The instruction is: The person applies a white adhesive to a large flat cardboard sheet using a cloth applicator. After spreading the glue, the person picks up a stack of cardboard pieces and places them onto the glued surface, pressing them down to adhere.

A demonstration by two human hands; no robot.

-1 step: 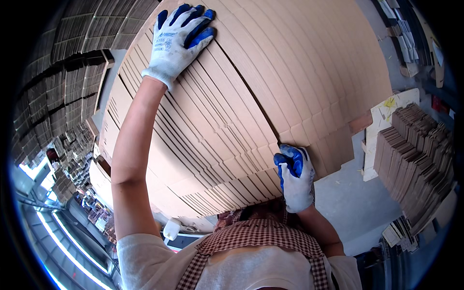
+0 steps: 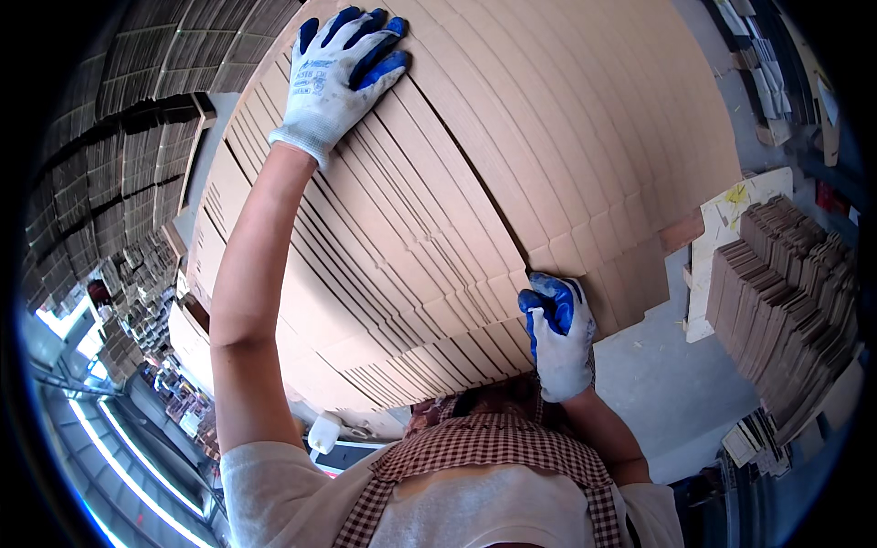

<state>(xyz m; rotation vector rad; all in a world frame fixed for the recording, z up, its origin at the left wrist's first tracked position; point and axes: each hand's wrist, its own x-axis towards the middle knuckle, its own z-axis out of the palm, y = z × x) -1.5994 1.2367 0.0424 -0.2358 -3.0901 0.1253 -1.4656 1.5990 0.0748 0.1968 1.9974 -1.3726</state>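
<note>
A broad, fanned row of flat brown cardboard sheets lies before me, overlapping like shingles, with a dark gap running through its middle. Both hands wear white gloves with blue palms and fingers. My left hand rests on the sheets' far edge, its fingers spread and nothing gripped. At the near end of the gap, my right hand is closed, with thumb and curled fingers at the edge of a cardboard sheet. Its fingertips partly hide that edge.
Tall bundles of cardboard stand at the left. Another leaning cardboard stack sits at the right, beside a pale board. Grey floor shows between that stack and me. A white plastic container is at the lower left.
</note>
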